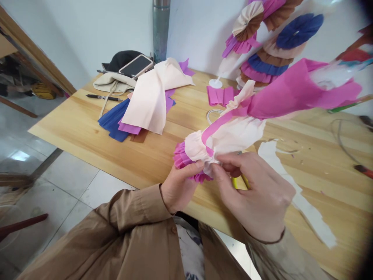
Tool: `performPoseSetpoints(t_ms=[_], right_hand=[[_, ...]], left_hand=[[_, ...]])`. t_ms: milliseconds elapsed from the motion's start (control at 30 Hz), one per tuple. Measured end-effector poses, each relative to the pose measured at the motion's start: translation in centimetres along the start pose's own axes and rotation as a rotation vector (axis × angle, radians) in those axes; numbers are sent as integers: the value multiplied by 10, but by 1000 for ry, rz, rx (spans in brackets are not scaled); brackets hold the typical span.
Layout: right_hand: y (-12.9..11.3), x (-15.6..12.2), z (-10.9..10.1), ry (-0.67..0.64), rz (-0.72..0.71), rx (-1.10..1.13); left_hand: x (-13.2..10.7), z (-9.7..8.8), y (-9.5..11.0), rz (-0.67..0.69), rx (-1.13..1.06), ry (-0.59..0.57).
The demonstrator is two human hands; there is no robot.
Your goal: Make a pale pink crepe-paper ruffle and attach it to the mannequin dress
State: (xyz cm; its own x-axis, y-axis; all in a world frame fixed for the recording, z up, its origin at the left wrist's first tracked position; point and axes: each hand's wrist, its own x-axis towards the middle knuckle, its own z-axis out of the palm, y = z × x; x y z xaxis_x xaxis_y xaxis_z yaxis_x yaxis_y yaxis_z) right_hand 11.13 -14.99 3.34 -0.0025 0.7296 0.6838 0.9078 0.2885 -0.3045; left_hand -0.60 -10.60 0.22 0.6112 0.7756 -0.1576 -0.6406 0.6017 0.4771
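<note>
A long form wrapped in crepe paper (240, 134) lies tilted in front of me, with clear plastic (328, 77) showing at its far right end. Magenta paper (279, 93) covers its upper part; a cream ruffle (194, 146) and a pink ruffle (180, 153) ring the near end. My left hand (181, 186) is closed round this ruffled end, thumb on top. The thumb and forefinger of my right hand (256, 190) pinch the cream crepe paper beside a narrow pink strip (223, 122). Behind the right fingers, a yellow-handled tool (243, 182) is mostly hidden.
Left on the table are cream crepe sheets (147, 101), blue paper (113, 122), a pen (103, 97) and a phone (136, 65). A flask (161, 33) stands behind. Folded pink paper (220, 95), a tape roll (214, 116) and a white strip (314, 221) lie nearby. Paper rosettes (300, 31) rise at the back.
</note>
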Motion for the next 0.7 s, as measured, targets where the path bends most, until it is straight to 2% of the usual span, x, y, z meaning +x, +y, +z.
performPoseSetpoints(t_ms=[100, 333, 533, 633, 700], right_hand=[[0, 0, 0, -15, -11, 10], [0, -2, -2, -16, 27, 108], [12, -1, -10, 113, 83, 137], [29, 14, -16, 232, 105, 200], [41, 31, -20, 259, 181, 288]], left_hand=[[0, 2, 1, 64, 34, -38], [1, 5, 4, 33, -14, 17], [6, 1, 5, 61, -42, 54], [7, -1, 8, 66, -47, 69], [7, -2, 8, 67, -56, 70]])
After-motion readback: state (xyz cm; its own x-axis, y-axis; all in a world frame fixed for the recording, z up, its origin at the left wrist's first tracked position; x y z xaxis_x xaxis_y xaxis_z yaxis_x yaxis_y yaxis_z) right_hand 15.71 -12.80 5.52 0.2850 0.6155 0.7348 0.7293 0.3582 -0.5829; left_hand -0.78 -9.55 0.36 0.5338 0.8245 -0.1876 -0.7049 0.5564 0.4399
